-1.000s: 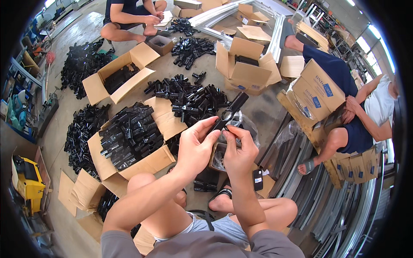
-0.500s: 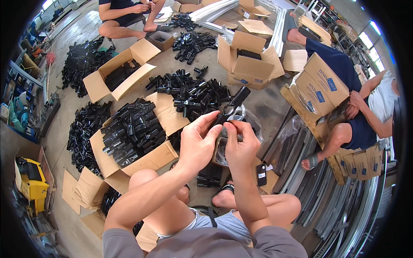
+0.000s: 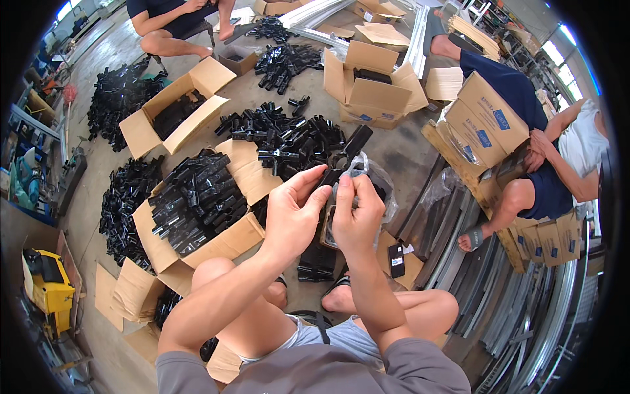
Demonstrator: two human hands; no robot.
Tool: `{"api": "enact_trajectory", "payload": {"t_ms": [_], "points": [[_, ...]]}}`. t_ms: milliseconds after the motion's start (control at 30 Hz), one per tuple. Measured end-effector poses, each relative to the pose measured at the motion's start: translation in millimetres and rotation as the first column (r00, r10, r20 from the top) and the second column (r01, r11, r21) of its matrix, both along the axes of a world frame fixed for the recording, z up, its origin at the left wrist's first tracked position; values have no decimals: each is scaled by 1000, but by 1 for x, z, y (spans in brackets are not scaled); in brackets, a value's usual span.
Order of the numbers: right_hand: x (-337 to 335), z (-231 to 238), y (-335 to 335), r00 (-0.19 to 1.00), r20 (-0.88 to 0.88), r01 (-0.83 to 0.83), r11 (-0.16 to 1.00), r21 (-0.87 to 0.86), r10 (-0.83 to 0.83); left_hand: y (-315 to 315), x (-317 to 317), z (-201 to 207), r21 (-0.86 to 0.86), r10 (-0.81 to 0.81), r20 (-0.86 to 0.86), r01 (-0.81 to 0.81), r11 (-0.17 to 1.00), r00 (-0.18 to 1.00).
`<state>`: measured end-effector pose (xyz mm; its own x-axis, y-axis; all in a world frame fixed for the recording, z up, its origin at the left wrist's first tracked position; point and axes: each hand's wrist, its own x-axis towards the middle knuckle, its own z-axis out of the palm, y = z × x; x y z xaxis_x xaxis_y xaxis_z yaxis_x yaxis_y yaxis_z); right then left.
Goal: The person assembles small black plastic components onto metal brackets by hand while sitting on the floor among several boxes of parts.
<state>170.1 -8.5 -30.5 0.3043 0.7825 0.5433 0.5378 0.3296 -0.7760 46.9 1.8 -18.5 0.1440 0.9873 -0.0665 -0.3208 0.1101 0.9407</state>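
Note:
In front of my chest, a black tubular pipe fitting (image 3: 357,142) is tilted up and away to the right, its lower part hidden by my fingers. My left hand (image 3: 293,211) is closed around that lower end, thumb and fingers pinching it. Beside it, my right hand (image 3: 357,209) is closed in a pinch against the fitting. A pale grey piece (image 3: 356,164) rises from the right fingertips; its kind is unclear. Behind the hands lies a clear plastic bag (image 3: 387,190) over a small box. A large heap of similar black fittings (image 3: 295,141) is just beyond.
At left, an open carton (image 3: 226,241) is piled with wrapped black fittings. Another open carton (image 3: 144,136) and more heaps surround it. A phone (image 3: 396,260) lies on cardboard by my right knee. Long metal profiles (image 3: 459,262) cover the right floor. Two people sit nearby.
The whole view has shifted slightly, so the surroundings sit a little further left and up. Both hands keep their grip on the fitting, with the right fingertips nearer the left thumb.

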Motion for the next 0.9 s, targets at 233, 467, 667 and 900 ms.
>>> {"api": "enact_trajectory", "payload": {"t_ms": [233, 467, 667, 900], "points": [[10, -15, 1, 877, -462, -181, 982, -58, 135, -3, 2, 2, -9, -51, -16, 51, 999, 999], [-4, -5, -4, 850, -527, -30, 999, -36, 7, -1, 0, 3, -32, -22, -51, 21, 999, 998], [-3, -28, -11, 963, -265, 58, 998, 23, -50, -4, 2, 1, -2, -11, -95, 11, 1000, 995], [-13, -7, -13, 988, -61, 145, 989, 15, -144, -5, 3, -1, 97, 82, -110, -72, 993, 991]]}}
